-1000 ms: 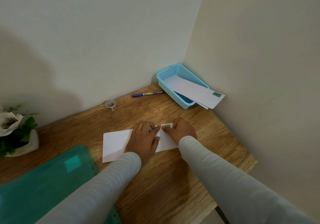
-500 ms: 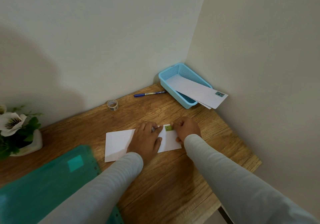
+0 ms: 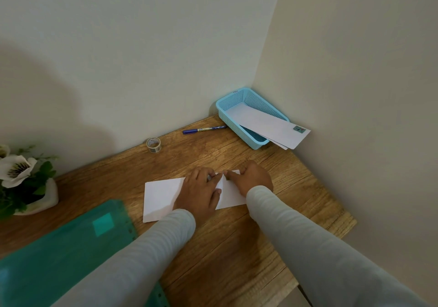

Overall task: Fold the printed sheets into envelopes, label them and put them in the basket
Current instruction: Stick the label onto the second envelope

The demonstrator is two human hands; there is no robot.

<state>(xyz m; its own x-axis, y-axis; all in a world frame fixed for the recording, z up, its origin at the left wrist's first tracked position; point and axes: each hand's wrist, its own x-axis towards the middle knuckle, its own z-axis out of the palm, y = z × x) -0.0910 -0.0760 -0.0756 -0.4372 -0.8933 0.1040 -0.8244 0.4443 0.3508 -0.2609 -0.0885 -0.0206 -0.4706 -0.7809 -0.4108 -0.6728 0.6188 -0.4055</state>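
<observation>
A white folded envelope (image 3: 161, 196) lies flat on the wooden desk (image 3: 237, 247), long side running left to right. My left hand (image 3: 199, 194) rests palm down on its middle and holds it against the desk. My right hand (image 3: 252, 178) covers its top right corner, with the fingertips pressing there and nearly touching the left hand's fingers. No label shows under the fingers. The light blue mesh basket (image 3: 226, 107) stands in the far right corner and holds finished envelopes (image 3: 265, 124) that stick out over its near rim, one with a small label.
A blue pen (image 3: 203, 129) and a small tape roll (image 3: 153, 144) lie near the back wall. A green plastic folder (image 3: 59, 254) covers the near left of the desk. A white flower in a pot (image 3: 21, 178) stands at the far left. Walls close off the back and right.
Half a second ago my right hand was drawn aside and a small green label showed on the envelope's top right corner. It has moved back left over that corner and hides the label.
</observation>
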